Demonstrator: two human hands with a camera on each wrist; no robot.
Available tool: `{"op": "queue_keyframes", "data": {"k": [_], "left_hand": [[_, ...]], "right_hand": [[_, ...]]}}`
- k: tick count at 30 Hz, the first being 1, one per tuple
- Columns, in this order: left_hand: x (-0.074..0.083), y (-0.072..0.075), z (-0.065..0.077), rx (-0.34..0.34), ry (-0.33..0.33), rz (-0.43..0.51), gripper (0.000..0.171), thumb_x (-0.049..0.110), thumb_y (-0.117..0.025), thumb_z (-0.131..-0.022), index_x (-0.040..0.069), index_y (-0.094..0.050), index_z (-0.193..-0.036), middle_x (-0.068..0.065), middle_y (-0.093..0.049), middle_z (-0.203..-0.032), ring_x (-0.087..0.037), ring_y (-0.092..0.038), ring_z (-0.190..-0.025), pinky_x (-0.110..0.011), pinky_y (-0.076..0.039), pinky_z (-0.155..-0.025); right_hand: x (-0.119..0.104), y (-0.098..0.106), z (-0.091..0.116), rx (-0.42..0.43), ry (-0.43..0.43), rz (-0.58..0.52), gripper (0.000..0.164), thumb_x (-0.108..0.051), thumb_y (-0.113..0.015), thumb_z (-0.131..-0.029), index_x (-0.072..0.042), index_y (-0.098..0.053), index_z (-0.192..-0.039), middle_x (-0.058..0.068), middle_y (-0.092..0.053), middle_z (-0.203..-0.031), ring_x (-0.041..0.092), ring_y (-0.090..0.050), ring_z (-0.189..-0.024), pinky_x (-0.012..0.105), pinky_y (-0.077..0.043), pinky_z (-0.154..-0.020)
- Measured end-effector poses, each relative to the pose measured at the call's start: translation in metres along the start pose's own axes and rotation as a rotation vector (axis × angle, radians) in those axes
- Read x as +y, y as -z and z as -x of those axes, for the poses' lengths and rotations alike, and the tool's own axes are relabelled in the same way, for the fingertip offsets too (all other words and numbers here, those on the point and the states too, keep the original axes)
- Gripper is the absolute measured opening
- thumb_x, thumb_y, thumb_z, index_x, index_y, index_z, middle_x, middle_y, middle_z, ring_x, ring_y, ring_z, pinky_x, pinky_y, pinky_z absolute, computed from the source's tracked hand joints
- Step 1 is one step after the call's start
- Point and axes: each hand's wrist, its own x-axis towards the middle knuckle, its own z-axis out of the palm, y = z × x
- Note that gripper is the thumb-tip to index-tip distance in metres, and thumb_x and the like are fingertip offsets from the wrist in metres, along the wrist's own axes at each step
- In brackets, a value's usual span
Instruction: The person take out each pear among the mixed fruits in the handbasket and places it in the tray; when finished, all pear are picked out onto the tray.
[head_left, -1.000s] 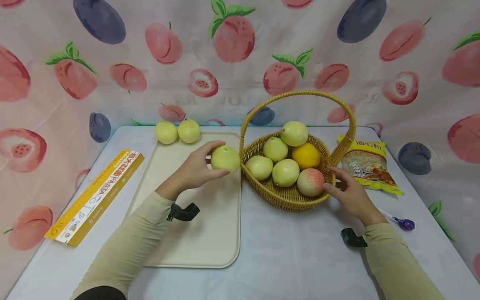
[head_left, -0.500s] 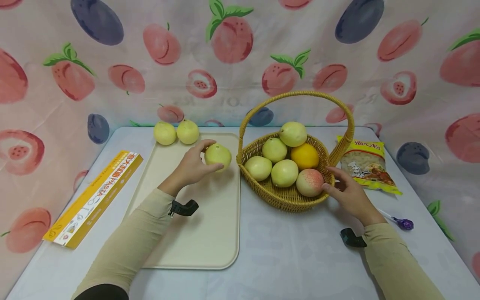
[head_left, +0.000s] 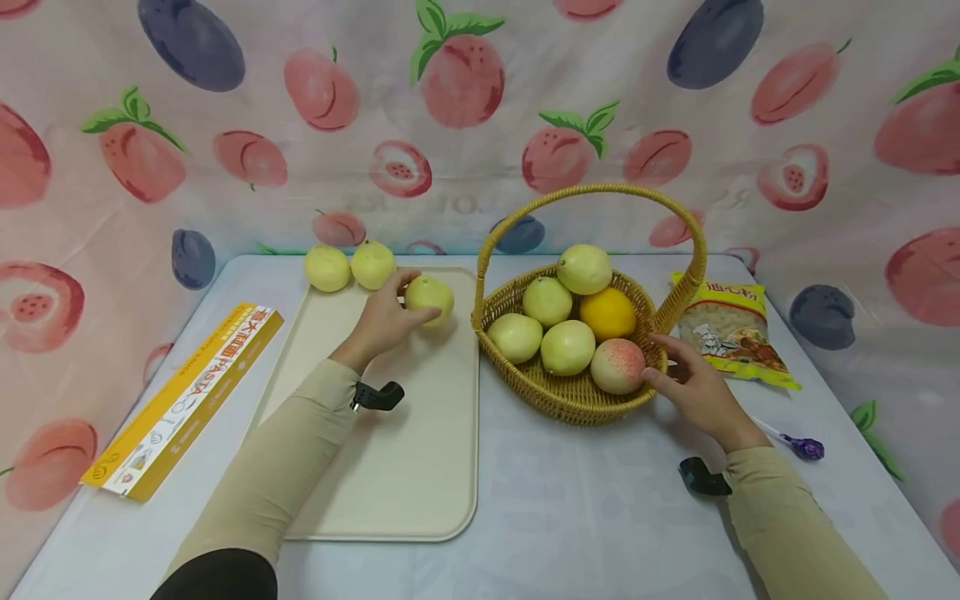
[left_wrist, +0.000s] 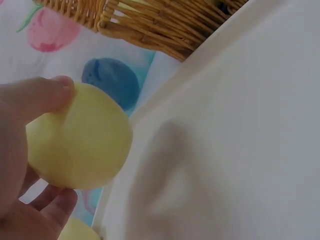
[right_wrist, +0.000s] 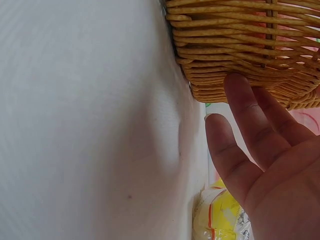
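My left hand (head_left: pixel 390 321) holds a yellow-green pear (head_left: pixel 430 300) over the far right part of the cream tray (head_left: pixel 405 467). In the left wrist view, thumb and fingers pinch the pear (left_wrist: pixel 85 137) from opposite sides, and a hand shadow falls on the tray beneath. A wicker basket (head_left: pixel 562 407) with a tall handle stands right of the tray. It bears several yellow-green fruits (head_left: pixel 568 347), an orange (head_left: pixel 608 313) and a peach (head_left: pixel 618 367). My right hand (head_left: pixel 693 392) rests at the basket's right rim, near the peach. Its fairly straight fingers (right_wrist: pixel 245 107) reach the wicker side.
Two more pears (head_left: pixel 327 268) sit at the tray's far left corner. A yellow pasta box (head_left: pixel 183 400) lies left of the tray. Behind my right hand are a bag of dry pasta (head_left: pixel 731 329) and a purple lollipop (head_left: pixel 806 448). A fruit-printed cloth (head_left: pixel 465 192) hangs behind the table.
My left hand has carried the pear away from the basket, leftward and slightly farther back over the tray. The right hand has stayed at the basket rim.
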Motion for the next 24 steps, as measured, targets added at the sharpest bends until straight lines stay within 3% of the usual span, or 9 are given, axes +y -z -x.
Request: {"op": "queue_keyframes", "data": {"k": [14, 24], "left_hand": [[-0.015, -0.012, -0.028, 0.122, 0.011, 0.047, 0.069, 0.019, -0.078, -0.088, 0.001, -0.044, -0.145, -0.02, -0.048, -0.143, -0.033, -0.047, -0.128, -0.045, -0.041, -0.106], [-0.023, -0.019, -0.035, 0.163, 0.045, 0.094, 0.068, 0.021, -0.075, -0.091, 0.002, -0.042, -0.148, -0.019, -0.046, -0.147, -0.03, -0.043, -0.134, -0.042, -0.038, -0.109]], "right_hand": [[0.0, -0.001, 0.0, 0.001, -0.011, 0.019, 0.073, -0.041, -0.061, -0.1, -0.008, -0.029, -0.157, 0.028, -0.03, -0.154, 0.049, -0.041, -0.126, 0.065, -0.04, -0.098], [-0.002, 0.0, 0.0, -0.002, -0.005, 0.013, 0.072, -0.04, -0.06, -0.101, -0.006, -0.029, -0.157, 0.028, -0.03, -0.154, 0.049, -0.039, -0.127, 0.065, -0.038, -0.099]]}}
